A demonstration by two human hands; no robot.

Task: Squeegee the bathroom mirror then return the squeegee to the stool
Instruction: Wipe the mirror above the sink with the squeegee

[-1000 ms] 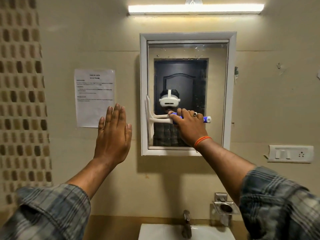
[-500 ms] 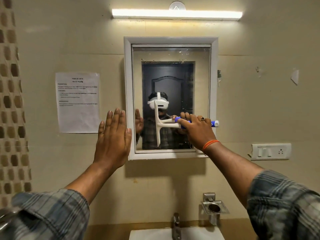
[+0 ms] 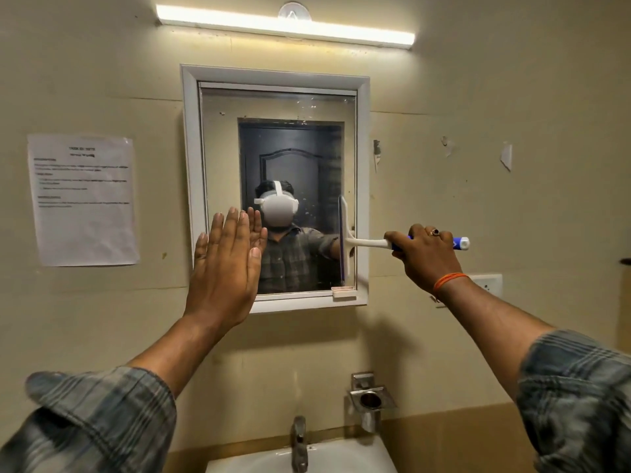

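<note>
Since the earlier frame, squeegee has crossed to the mirror's right edge — right hand clenched on its handle, left hand flat, empty. Upper glass shows specks; stool return pending — stool unseen.

A printed paper sheet taped to the bathroom wall, left of the mirror, carries the only writing in view: a short bold heading over several blocks of smaller type. The lettering is too blurred to read; the top line may begin with "TASK", but that cannot be confirmed. No other legible labels, brands or numbers appear.
</note>
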